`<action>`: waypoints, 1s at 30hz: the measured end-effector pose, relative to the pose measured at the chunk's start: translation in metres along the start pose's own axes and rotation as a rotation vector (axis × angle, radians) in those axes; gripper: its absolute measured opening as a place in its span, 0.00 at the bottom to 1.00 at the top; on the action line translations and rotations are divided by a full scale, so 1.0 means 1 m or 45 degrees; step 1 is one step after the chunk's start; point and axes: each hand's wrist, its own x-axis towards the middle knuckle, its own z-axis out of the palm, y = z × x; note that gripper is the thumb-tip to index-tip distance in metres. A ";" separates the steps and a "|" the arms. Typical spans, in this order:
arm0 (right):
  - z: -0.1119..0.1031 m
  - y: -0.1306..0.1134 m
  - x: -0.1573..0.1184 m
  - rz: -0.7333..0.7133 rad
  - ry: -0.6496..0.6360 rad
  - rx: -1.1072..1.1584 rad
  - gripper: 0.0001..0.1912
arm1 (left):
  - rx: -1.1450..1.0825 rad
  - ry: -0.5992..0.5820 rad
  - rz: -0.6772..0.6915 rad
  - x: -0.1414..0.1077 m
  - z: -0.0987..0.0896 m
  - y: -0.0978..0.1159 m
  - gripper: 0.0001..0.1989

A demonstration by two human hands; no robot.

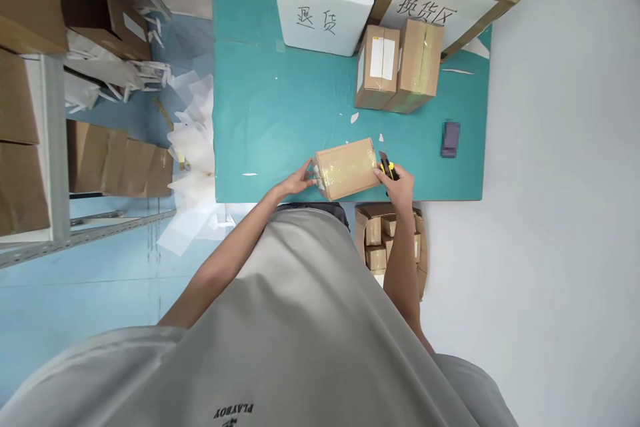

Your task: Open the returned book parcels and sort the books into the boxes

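A taped cardboard box (349, 169) lies slightly turned near the front edge of the green-topped table (295, 107). Clear tape runs across its upper face and over its left end. My left hand (299, 179) grips that left end with bent fingers. At the opposite end, my right hand (399, 183) is closed around a black and yellow utility knife (389, 167), whose tip points away from me. Its thumb and fingertips touch the box's right edge. Whether the blade is out is too small to tell.
Two taped cartons (379, 70) stand before a large open carton (445, 10) and a white foam bin (325, 17) holding colourful packs. A dark phone-like object (451, 139) lies at right. An open carton of small boxes (373, 231) sits below the table edge. Shelving (56, 147) stands left.
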 end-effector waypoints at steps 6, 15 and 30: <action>0.003 0.006 -0.011 0.034 0.042 -0.209 0.27 | 0.279 0.265 0.114 0.004 -0.004 0.045 0.31; 0.011 -0.044 -0.055 0.166 0.038 -0.626 0.28 | 0.308 0.354 0.118 0.021 -0.002 0.063 0.17; 0.078 -0.100 -0.079 -0.108 -0.473 -0.855 0.27 | 0.254 0.340 0.134 0.022 -0.005 0.062 0.23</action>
